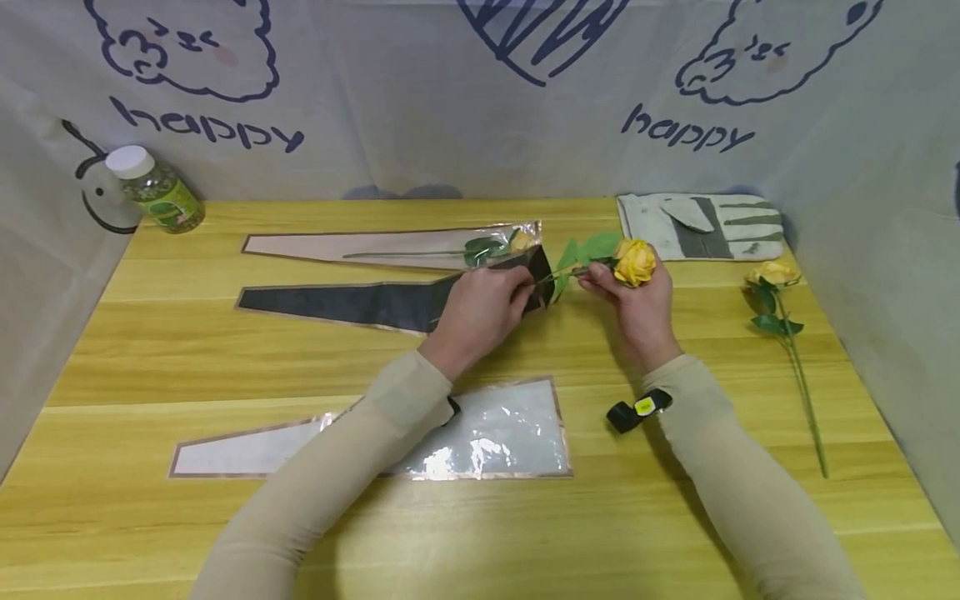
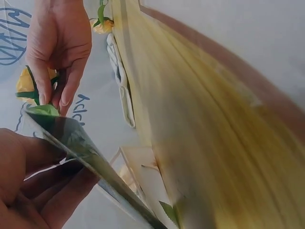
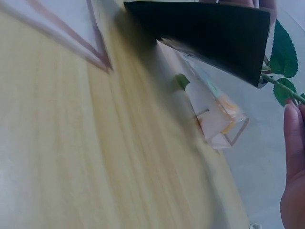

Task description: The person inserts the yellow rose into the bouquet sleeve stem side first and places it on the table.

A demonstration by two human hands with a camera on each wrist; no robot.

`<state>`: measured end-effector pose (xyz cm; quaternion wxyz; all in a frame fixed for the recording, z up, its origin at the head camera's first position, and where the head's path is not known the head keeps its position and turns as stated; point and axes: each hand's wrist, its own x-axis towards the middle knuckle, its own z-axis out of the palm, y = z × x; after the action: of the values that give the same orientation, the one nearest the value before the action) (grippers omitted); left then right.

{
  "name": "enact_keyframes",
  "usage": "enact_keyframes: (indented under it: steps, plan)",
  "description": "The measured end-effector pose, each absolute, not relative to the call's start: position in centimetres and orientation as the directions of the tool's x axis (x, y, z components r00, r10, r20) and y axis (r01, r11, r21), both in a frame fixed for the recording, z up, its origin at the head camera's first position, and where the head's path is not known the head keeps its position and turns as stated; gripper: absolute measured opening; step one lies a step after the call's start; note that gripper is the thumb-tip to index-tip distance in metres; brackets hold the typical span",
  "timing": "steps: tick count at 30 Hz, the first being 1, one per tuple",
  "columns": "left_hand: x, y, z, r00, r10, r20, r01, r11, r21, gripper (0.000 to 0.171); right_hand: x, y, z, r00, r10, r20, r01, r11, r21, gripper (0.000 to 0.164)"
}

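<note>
Black sleeve (image 1: 360,307) (edges parted) has a rose stem (image 3: 284,87) in its mouth.

the held rose (image 1: 634,263) ends unseen inside the black wrapper (image 1: 330,306).
</note>
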<state>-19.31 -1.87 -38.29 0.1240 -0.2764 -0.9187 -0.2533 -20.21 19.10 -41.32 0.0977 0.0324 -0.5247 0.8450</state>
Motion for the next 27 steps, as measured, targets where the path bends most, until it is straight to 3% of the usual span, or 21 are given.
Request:
enact_keyframes:
  steps: [9, 17, 27]
  plan:
    - [-19.03, -1.17, -37.89, -0.828, 0.411, 0.382, 0.551, 0.723, 0.416, 0.014, -19.66, 18.35, -41.37, -0.977, 0.055, 0.204, -0.211, -0.326, -0.922, 0.037]
    - [-18.89, -0.93, -37.77, -0.84, 0.433, 0.327, 0.535, 0.762, 0.365, 0.012, -20.07, 18.69, -41.34, -0.975, 0.149, 0.165, -0.216, -0.459, -0.862, 0.034]
    - [-18.74, -1.04, -37.79, -0.846, 0.394, 0.359, 0.518, 0.768, 0.377, 0.015, -19.56, 18.43, -41.53, -0.975, 0.078, 0.209, -0.223, -0.403, -0.888, 0.033]
